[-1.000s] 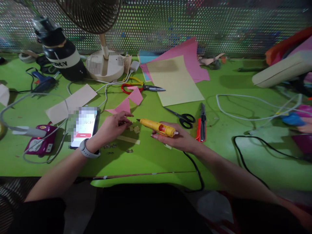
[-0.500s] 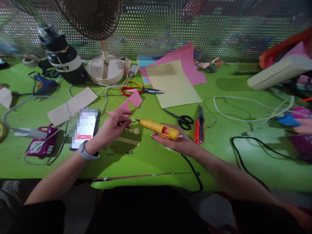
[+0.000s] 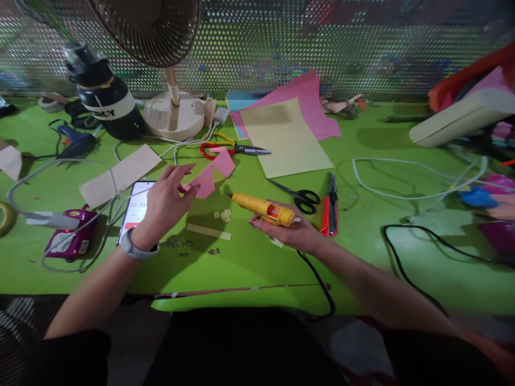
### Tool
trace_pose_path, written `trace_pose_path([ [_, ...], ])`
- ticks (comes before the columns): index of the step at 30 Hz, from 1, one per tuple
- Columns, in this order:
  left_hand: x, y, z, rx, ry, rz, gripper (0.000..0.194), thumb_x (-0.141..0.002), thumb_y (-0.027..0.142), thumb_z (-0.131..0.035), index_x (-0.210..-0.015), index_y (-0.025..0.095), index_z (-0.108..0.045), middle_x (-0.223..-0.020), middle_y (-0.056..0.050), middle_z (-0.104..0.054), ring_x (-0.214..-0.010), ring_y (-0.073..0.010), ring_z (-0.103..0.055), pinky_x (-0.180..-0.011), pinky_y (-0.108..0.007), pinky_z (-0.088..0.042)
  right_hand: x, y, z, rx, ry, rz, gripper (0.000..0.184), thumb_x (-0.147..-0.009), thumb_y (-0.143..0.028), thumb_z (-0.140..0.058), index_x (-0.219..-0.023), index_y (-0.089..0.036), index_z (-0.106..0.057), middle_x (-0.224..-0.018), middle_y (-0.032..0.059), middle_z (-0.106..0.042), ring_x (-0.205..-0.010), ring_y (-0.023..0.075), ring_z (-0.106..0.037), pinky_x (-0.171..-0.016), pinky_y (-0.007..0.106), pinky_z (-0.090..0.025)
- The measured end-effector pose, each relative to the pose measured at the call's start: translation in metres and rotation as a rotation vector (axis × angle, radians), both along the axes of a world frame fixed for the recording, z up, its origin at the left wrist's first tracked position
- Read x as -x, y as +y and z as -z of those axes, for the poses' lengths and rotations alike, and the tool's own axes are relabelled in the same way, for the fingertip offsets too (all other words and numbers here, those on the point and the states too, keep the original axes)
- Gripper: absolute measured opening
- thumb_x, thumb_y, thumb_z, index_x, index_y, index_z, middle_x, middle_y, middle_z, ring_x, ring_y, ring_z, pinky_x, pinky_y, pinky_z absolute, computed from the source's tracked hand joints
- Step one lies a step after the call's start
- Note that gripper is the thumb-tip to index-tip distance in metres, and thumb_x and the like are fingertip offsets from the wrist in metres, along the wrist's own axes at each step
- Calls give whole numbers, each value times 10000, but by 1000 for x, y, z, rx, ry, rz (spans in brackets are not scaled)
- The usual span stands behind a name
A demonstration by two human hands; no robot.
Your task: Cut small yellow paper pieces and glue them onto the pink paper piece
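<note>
My right hand (image 3: 292, 230) grips a yellow hot glue gun (image 3: 261, 208), its dark nozzle pointing left. My left hand (image 3: 167, 195) hovers with fingers apart and nothing seen in them, partly covering the lit phone (image 3: 139, 206). Its fingertips are by a piece of pink paper (image 3: 204, 182); whether they touch it I cannot tell. Between the hands lie small cream paper bits (image 3: 223, 215) and a narrow cream strip (image 3: 208, 231). Closer to me are several tiny shiny pieces (image 3: 214, 251), too small to name.
Beyond the hands lie red-and-yellow-handled scissors (image 3: 219, 149), a cream sheet (image 3: 287, 142), black scissors (image 3: 303, 199) and a red box cutter (image 3: 330, 209). A fan (image 3: 177, 120) and black bottle (image 3: 108, 102) stand at the back left. Cables loop around a purple power block (image 3: 72, 236).
My left hand has moved left and away from the nozzle and cream bits, and its fingers have spread from a pinch. The glue gun has barely moved.
</note>
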State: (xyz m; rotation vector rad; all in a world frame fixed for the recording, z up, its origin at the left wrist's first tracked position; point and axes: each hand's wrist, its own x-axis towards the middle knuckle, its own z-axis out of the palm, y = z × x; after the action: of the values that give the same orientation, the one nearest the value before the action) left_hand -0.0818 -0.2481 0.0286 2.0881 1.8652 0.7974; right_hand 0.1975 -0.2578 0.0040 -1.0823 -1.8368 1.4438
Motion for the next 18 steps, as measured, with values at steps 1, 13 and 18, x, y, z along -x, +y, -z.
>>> trace_pose_path([
  [1, 3, 3, -1, 50, -5, -14, 439, -858, 297, -673, -1277, 179, -620, -1189, -94, -683, -695, -136, -662, -639, -263, -492, 0, 0, 0, 12, -3, 3, 197, -832, -360, -704, -799, -185, -619, -689, -10, -572, -550, 96, -513, -446, 238, -422],
  [13, 15, 17, 14, 517, -699, 264, 246, -827, 357, -732, -926, 158, -628, -870, -51, -736, -691, -124, -686, -587, -218, -480, 13, -2, -9, 12, -6, 23, 254, -812, -403, -723, -763, -193, -589, -676, -24, -540, -543, 92, -478, -444, 239, -388],
  [18, 11, 12, 10, 512, -752, 372, 283, -826, 360, -751, -968, 141, -642, -857, -53, -734, -700, -107, -657, -597, -201, -480, 19, 1, -14, -101, -8, -43, 218, -857, -353, -685, -769, -205, -551, -676, -39, -516, -535, 87, -454, -454, 242, -364],
])
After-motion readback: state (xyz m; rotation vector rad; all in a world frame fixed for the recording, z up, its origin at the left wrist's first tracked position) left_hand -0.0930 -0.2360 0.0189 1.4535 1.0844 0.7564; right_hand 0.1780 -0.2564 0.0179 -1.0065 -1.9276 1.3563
